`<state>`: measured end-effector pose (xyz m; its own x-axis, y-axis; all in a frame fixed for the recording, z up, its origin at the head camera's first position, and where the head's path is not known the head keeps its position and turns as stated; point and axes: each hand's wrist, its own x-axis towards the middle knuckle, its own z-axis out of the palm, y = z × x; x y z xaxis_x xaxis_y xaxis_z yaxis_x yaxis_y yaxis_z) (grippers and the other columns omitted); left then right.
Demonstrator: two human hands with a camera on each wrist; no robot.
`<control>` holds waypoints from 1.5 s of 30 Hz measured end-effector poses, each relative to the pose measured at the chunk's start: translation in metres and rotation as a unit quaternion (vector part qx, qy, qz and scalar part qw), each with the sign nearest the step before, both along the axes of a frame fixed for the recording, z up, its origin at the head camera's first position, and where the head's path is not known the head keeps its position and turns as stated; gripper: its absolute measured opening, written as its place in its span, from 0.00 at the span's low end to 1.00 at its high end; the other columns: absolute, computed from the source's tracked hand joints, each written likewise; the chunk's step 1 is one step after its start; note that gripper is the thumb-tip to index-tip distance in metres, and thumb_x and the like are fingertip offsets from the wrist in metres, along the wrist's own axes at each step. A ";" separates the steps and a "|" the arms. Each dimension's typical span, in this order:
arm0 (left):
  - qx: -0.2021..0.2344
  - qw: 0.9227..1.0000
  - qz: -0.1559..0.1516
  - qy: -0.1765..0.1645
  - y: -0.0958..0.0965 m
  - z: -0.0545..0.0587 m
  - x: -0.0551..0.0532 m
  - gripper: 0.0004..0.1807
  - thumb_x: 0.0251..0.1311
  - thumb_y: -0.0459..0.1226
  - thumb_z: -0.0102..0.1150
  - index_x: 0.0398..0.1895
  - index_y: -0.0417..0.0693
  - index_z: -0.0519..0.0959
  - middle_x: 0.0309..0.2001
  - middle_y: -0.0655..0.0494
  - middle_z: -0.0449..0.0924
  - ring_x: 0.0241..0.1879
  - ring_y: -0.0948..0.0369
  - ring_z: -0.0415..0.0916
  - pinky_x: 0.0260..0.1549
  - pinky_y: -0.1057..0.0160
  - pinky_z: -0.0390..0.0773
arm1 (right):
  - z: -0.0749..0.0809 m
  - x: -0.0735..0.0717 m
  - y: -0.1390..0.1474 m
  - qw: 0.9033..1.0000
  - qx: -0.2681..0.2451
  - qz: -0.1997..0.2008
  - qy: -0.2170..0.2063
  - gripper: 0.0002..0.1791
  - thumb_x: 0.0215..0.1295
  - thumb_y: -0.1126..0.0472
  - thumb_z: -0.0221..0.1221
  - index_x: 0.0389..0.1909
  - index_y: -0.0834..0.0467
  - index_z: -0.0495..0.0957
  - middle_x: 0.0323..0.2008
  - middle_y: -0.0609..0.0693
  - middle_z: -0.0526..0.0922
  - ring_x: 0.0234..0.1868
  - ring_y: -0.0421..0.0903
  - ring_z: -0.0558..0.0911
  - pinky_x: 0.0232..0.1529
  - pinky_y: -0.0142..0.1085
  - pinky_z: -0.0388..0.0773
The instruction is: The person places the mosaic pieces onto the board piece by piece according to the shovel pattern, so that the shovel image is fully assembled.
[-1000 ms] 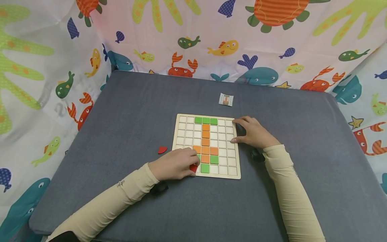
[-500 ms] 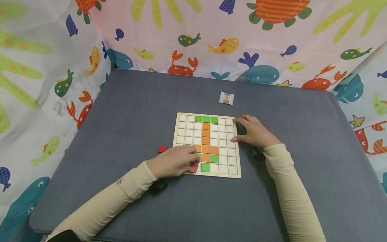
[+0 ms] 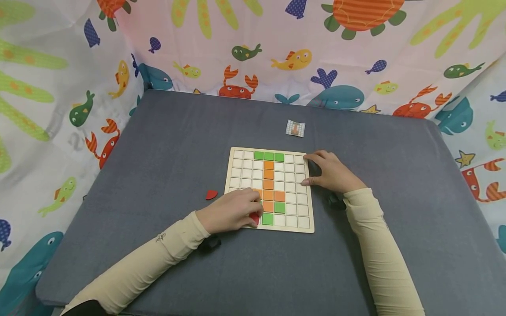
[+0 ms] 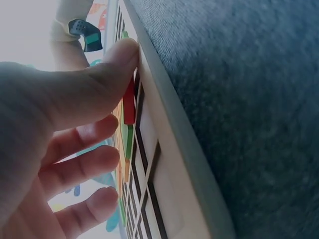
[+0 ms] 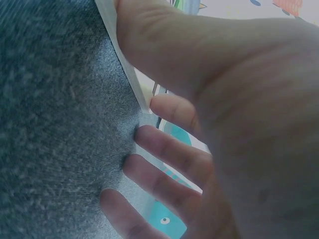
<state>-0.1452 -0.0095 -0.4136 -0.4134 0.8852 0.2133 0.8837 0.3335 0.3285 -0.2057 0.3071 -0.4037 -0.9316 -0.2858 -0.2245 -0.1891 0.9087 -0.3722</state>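
A wooden grid board (image 3: 291, 199) lies flat on the table. Green tiles (image 3: 269, 156) fill part of its top row, and orange tiles (image 3: 268, 174) run down the middle, with more green near the bottom. Over the board's lower left, my left hand (image 3: 231, 211) pinches a red tile (image 3: 254, 218) beside the lowest green tile (image 3: 267, 219). The left wrist view shows this tile (image 4: 129, 104) under the thumb, tilted against the grid. My right hand (image 3: 335, 172) touches the board's right edge with thumb and forefinger; its other fingers lie loosely extended.
A red quarter-round tile (image 3: 211, 194) lies on the grey table (image 3: 178, 145) left of the board. Behind the board is a small card (image 3: 295, 129) with a printed grid pattern. A curtain (image 3: 269, 30) with sea animals surrounds the table's back and sides.
The red tile in my left hand has tilted slightly and shifted a little to the right, close to the lowest green tile. My right hand stays at the board's edge.
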 end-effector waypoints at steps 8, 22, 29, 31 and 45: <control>0.019 1.000 0.003 -0.012 -0.004 0.001 -0.005 0.11 0.46 0.42 0.75 0.32 0.52 0.82 0.31 0.60 0.73 0.31 0.65 0.67 0.34 0.67 0.70 | -0.001 -0.001 0.000 1.000 -0.005 -0.002 0.005 0.50 0.48 0.40 0.71 0.70 0.55 0.62 0.66 0.59 0.62 0.66 0.59 0.60 0.62 0.58 0.63; 0.026 0.999 -0.007 -0.026 0.002 -0.003 -0.005 0.08 0.51 0.41 0.72 0.29 0.52 0.81 0.29 0.61 0.74 0.30 0.67 0.68 0.35 0.68 0.71 | -0.002 -0.001 0.001 1.000 0.002 -0.005 0.005 0.50 0.47 0.40 0.71 0.70 0.55 0.63 0.66 0.59 0.62 0.65 0.59 0.61 0.62 0.58 0.63; 0.034 0.999 -0.011 -0.039 0.004 -0.006 -0.004 0.07 0.52 0.41 0.71 0.29 0.51 0.81 0.28 0.62 0.75 0.30 0.67 0.69 0.36 0.69 0.72 | -0.002 -0.002 0.001 1.000 0.003 0.006 0.004 0.50 0.49 0.40 0.70 0.70 0.56 0.63 0.66 0.60 0.62 0.65 0.60 0.60 0.62 0.58 0.62; 0.035 0.998 -0.012 -0.043 0.004 -0.007 -0.005 0.07 0.52 0.40 0.70 0.29 0.51 0.81 0.28 0.62 0.75 0.30 0.68 0.69 0.36 0.69 0.72 | -0.002 -0.002 0.001 1.000 0.004 0.007 0.002 0.50 0.49 0.40 0.70 0.70 0.57 0.62 0.66 0.61 0.62 0.66 0.60 0.60 0.62 0.59 0.61; 0.055 0.998 0.007 -0.017 0.000 -0.005 -0.006 0.09 0.51 0.41 0.72 0.32 0.51 0.81 0.32 0.60 0.75 0.29 0.67 0.68 0.32 0.69 0.71 | -0.001 -0.001 0.000 1.000 -0.004 0.004 0.005 0.49 0.48 0.40 0.71 0.69 0.57 0.63 0.65 0.60 0.63 0.65 0.60 0.60 0.62 0.58 0.62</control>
<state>-0.1509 -0.0099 -0.4182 -0.4338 0.8514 0.2948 0.8671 0.3056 0.3934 -0.2065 0.3072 -0.4042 -0.9317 -0.2945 -0.2126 -0.1995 0.9040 -0.3780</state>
